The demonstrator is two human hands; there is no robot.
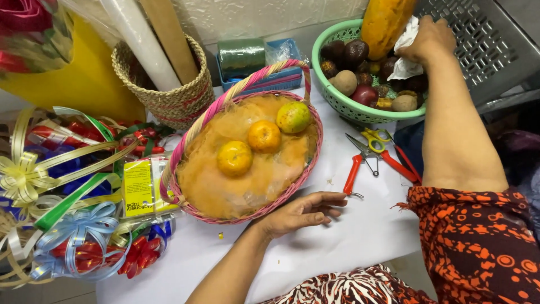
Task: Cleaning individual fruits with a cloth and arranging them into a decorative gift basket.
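A pink woven basket with a striped handle stands on the white table, lined with orange mesh. Three citrus fruits lie in it: two oranges and a greenish one. My left hand rests on the table at the basket's near rim, fingers loosely curled, holding nothing. My right hand reaches into the green plastic basket of mixed fruit at the back and grips a white cloth against a large yellow-orange papaya.
Red-handled pliers and yellow-handled scissors lie to the right of the pink basket. Ribbon bows and a tape pack crowd the left. A wicker bin with rolls stands at the back. A grey crate is at the right.
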